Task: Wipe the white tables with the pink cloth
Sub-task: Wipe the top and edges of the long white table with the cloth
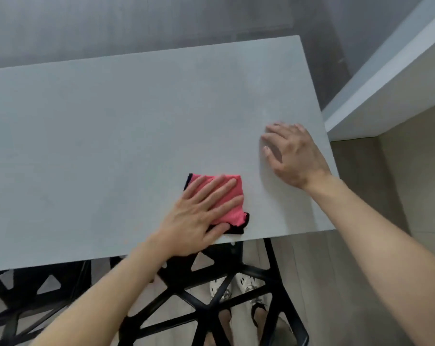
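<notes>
A folded pink cloth (232,208) with a black edge lies on the white table (111,133), close to its near edge. My left hand (199,216) presses flat on the cloth with straight fingers. My right hand (291,153) rests on the bare tabletop to the right of the cloth, near the table's right edge, fingers spread and lightly bent, holding nothing.
Black chairs with cut-out frames (211,295) stand under the table's near edge, one in front of me and one at the left (24,295). A white ledge (386,83) runs along the right. Grey floor lies beyond the table's far edge.
</notes>
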The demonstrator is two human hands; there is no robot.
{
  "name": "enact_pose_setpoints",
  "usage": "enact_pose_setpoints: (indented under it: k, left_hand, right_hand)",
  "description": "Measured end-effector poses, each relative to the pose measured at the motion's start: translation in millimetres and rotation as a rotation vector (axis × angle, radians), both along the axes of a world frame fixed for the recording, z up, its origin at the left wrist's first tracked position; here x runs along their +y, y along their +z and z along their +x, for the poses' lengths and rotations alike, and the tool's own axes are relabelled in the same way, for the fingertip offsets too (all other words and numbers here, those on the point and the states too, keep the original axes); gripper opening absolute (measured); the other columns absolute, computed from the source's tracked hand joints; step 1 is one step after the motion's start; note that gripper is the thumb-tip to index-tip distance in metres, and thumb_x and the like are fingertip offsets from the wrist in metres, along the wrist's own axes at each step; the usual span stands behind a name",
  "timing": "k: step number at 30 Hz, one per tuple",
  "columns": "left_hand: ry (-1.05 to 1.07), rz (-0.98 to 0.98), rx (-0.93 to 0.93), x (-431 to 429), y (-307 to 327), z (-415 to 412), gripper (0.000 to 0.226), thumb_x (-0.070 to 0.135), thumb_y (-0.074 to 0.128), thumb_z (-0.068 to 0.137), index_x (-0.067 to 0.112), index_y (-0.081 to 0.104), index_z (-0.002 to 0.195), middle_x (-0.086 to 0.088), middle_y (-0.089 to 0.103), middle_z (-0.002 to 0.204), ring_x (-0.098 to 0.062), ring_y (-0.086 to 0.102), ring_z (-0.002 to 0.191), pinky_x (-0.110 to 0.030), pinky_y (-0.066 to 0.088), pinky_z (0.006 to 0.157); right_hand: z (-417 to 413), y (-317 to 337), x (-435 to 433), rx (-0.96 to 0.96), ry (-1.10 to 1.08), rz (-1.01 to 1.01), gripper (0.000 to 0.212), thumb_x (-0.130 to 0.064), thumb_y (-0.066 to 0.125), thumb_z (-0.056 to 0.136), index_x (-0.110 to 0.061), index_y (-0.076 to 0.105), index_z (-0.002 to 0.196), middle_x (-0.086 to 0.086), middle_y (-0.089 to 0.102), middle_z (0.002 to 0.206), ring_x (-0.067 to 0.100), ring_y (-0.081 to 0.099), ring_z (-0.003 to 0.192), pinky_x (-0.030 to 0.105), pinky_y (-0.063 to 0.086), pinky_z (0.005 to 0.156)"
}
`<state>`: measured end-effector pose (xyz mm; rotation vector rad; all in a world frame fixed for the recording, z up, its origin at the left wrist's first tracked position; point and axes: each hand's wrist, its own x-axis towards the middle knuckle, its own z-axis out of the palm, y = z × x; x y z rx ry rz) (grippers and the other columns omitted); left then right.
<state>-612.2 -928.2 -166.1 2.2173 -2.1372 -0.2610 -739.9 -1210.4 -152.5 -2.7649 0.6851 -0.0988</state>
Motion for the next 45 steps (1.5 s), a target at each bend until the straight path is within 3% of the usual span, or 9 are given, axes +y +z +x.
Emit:
enact_pose_setpoints:
  k: [4,6,13,20,24,27,34,41,45]
  left_hand:
    - [0.579,-0.012,-0.01,-66.5,-8.3,79.1,0.069,0.062,0.022,0.108,0.038,0.015,0.172,0.005,-0.003,0.182,-0.015,-0.007,0.167,-0.051,0.001,0.134]
    - [0.796,0.007,0.051,-98.5,-12.1,68.9,0.072,0.061,0.019,0.107,0.036,0.006,0.173,0.002,-0.012,0.181,-0.018,-0.016,0.166,-0.053,-0.007,0.133]
    - [0.081,-0.014,-0.009,-117.7,-7.2,5.4,0.068,0.056,0.037,0.109,0.036,0.02,0.172,0.003,0.002,0.182,-0.019,-0.003,0.168,-0.052,0.002,0.135]
    - [0.812,0.039,0.062,-260.9,-4.9,90.9,0.072,0.062,0.018,0.108,0.035,0.002,0.173,0.003,-0.015,0.181,-0.018,-0.018,0.166,-0.052,-0.011,0.133]
    - [0.437,-0.02,-0.023,-208.1,-6.0,-12.9,0.072,0.056,0.029,0.111,0.027,0.011,0.174,-0.004,-0.005,0.182,-0.024,-0.009,0.168,-0.057,0.003,0.134]
    - [0.198,-0.016,-0.03,-191.9,-3.9,13.7,0.067,0.053,0.033,0.111,0.031,0.018,0.173,0.0,0.003,0.182,-0.022,0.0,0.168,-0.052,0.006,0.135]
    - [0.854,0.015,0.009,-347.7,-6.2,135.4,0.07,0.059,0.019,0.108,0.035,0.005,0.173,0.004,-0.008,0.182,-0.017,-0.011,0.167,-0.052,-0.004,0.133]
    - [0.371,0.019,-0.052,-255.3,-2.4,41.7,0.068,0.057,0.022,0.111,0.032,0.012,0.173,0.002,-0.003,0.182,-0.02,-0.005,0.168,-0.055,0.005,0.135]
    - [0.747,0.075,0.017,-356.7,1.0,136.4,0.069,0.058,0.018,0.11,0.035,0.001,0.173,0.004,-0.01,0.181,-0.017,-0.014,0.166,-0.053,-0.006,0.133]
  right_hand:
    - [-51.8,-9.8,-29.8,-0.004,-0.228,0.062,0.056,-0.043,0.051,0.11,-0.018,0.048,0.16,0.007,0.035,0.174,0.023,0.026,0.163,0.043,0.021,0.133]
    - [-50.2,-15.8,-37.3,-0.055,-0.22,0.052,0.053,-0.043,0.057,0.105,-0.016,0.056,0.151,0.007,0.045,0.165,0.027,0.037,0.156,0.045,0.029,0.131]
    - [-21.2,-16.8,-97.7,-0.223,-0.266,0.079,0.027,-0.031,0.061,0.105,-0.011,0.071,0.121,0.006,0.059,0.131,0.028,0.053,0.127,0.03,0.042,0.104]
    - [64.0,-29.4,-165.7,-0.289,-0.324,0.276,0.045,-0.033,0.056,0.109,-0.005,0.054,0.144,0.012,0.054,0.144,0.027,0.057,0.128,0.027,0.041,0.101]
    - [59.6,-41.3,-156.2,-0.418,-0.324,0.353,0.053,-0.026,0.056,0.11,0.0,0.044,0.156,0.017,0.055,0.156,0.03,0.055,0.142,0.029,0.04,0.112]
    - [61.6,-49.1,-155.8,-0.444,-0.334,0.294,0.051,-0.024,0.055,0.11,0.0,0.048,0.155,0.017,0.058,0.155,0.032,0.059,0.14,0.033,0.043,0.114]
    - [64.7,-59.0,-159.6,-0.47,-0.356,0.259,0.044,-0.015,0.053,0.107,-0.001,0.056,0.148,0.016,0.063,0.149,0.034,0.063,0.132,0.034,0.045,0.106]
    - [61.3,-56.4,-155.4,-0.493,-0.381,0.279,0.044,-0.013,0.04,0.107,-0.006,0.058,0.147,0.01,0.066,0.147,0.031,0.068,0.126,0.038,0.053,0.102]
    - [65.5,-54.5,-155.1,-0.488,-0.409,0.277,0.052,-0.012,0.036,0.1,-0.007,0.06,0.146,0.009,0.067,0.147,0.033,0.069,0.125,0.038,0.054,0.098]
